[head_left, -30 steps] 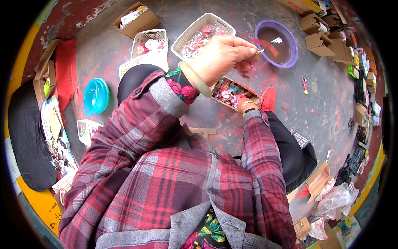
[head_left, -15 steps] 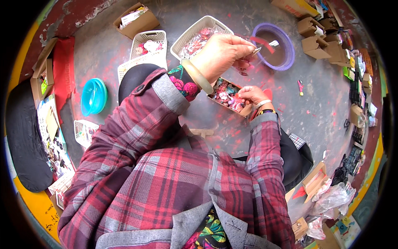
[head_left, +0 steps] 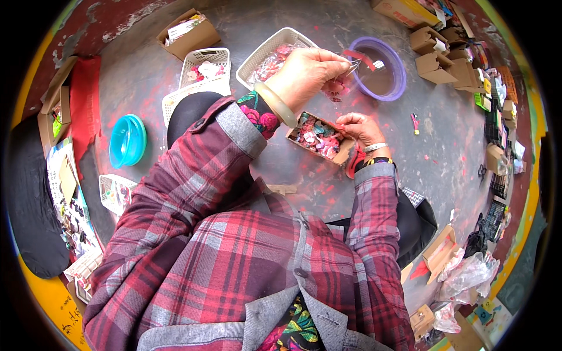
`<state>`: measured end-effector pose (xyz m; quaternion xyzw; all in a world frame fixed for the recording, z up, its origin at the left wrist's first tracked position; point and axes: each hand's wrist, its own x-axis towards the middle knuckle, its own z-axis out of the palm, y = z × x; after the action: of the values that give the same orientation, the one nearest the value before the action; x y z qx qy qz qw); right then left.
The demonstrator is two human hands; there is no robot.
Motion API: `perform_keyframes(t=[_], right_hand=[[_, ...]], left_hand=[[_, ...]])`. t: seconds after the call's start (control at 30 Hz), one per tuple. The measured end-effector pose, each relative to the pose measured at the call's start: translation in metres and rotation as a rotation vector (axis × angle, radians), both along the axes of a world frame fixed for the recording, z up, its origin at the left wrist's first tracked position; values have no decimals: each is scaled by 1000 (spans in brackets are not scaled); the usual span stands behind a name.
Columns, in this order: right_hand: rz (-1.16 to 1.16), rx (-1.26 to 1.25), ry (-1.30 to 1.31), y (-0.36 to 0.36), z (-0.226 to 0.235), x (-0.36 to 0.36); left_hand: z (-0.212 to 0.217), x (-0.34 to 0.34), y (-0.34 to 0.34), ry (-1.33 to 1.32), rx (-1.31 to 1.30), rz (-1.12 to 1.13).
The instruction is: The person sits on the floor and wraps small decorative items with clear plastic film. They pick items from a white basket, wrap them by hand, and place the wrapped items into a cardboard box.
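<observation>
- Right hand (head_left: 361,127) lower and further left than half a second ago, now at the right end of the small cardboard box (head_left: 321,138), fingers curled into its contents; whether anything is pinched there cannot be told
- Left hand (head_left: 305,73) much where it was, raised at upper centre of the frame, fingertips closed on a thin wire-like piece (head_left: 351,66) with a small pink cluster (head_left: 336,89) hanging just below
- Small cardboard box at centre of the frame, on the grey floor (head_left: 451,152) between the two hands; shallow, rectangular, brown, packed with small pink, red and teal pieces, glossy and irregular
- Pale green smooth bangle (head_left: 275,104) round the left wrist; thin silver bracelet (head_left: 375,147) on the right wrist
- Purple round plastic basin (head_left: 398,79) at upper right of centre, with a red strip across its rim
- White plastic lattice baskets: one (head_left: 257,61) behind the left hand holding more pink pieces, another (head_left: 206,65) further left
- Turquoise round plastic bowls (head_left: 127,140) stacked at left of the frame
- Red and grey plaid sleeves, soft woven cloth, filling the lower centre
- Floor rough, stained with red paint flecks
</observation>
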<state>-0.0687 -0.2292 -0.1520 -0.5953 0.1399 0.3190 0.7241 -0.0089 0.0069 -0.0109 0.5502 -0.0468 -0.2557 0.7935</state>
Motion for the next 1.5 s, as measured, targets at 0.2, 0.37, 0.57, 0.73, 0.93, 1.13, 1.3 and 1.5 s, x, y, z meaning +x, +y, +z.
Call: perform_keyframes(t=[0.2,0.37,0.57,0.73,0.93,1.13,1.3,1.5], right_hand=[[-240,-23,14,-26,-55,-13],[-611,-517,130,-59,-75,-21],[-1636,-273,37,-123,-111,-42],[-429,-317,83,-64,-91,-28],[859,-1444,-144,17,-107,-22],[856,-1429,-188,29,-119,-35],[805,-1464,-205,23,-128,-26],[708,-1474,-210,4,-126,-18]], left_hand=[[1,0,1,-3,10,-8],[2,-1,2,2,34,2],[4,-2,-1,-6,33,-17],[3,-2,-1,-9,67,-5],[-1,-3,-4,-16,69,-34],[-1,-4,-7,0,92,-61],[0,-4,-4,-16,103,-52],[-2,-2,-4,-63,95,-78]])
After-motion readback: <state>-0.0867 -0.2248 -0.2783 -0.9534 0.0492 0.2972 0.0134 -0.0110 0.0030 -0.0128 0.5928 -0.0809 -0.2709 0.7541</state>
